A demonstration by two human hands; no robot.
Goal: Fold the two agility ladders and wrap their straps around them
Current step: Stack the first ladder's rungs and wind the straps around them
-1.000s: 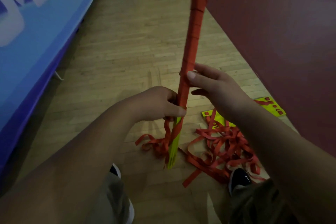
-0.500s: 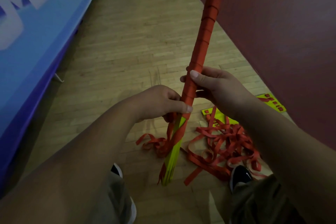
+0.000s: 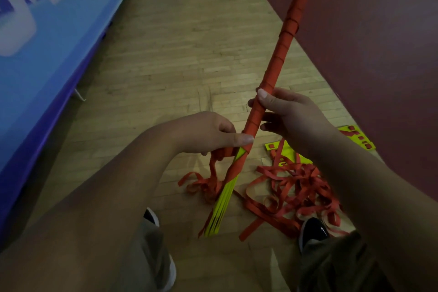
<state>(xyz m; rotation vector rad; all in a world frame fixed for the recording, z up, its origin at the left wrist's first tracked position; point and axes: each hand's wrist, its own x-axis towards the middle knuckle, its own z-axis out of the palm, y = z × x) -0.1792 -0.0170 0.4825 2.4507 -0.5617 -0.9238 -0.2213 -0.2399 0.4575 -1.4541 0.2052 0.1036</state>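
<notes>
A folded agility ladder (image 3: pixel 279 54), a bundle of yellow rungs wound in red strap, slants from lower left to upper right in front of me. Its bare yellow lower end (image 3: pixel 220 211) fans out near the floor. My right hand (image 3: pixel 284 114) grips the wrapped bundle near its middle. Just below, my left hand (image 3: pixel 208 133) pinches the red strap (image 3: pixel 239 166) against the bundle, and the loose strap hangs down to the floor. The second ladder (image 3: pixel 289 185) lies on the floor at the right as a tangle of red straps over yellow rungs.
A wooden floor (image 3: pixel 189 54) runs ahead. A blue mat with white letters (image 3: pixel 47 31) lines the left side and a dark red mat (image 3: pixel 367 42) the right. My two shoes (image 3: pixel 312 232) stand beside the strap pile.
The bundle has tilted from near upright to a slant, top toward the right, so its yellow top end now shows. Both hands keep their hold.
</notes>
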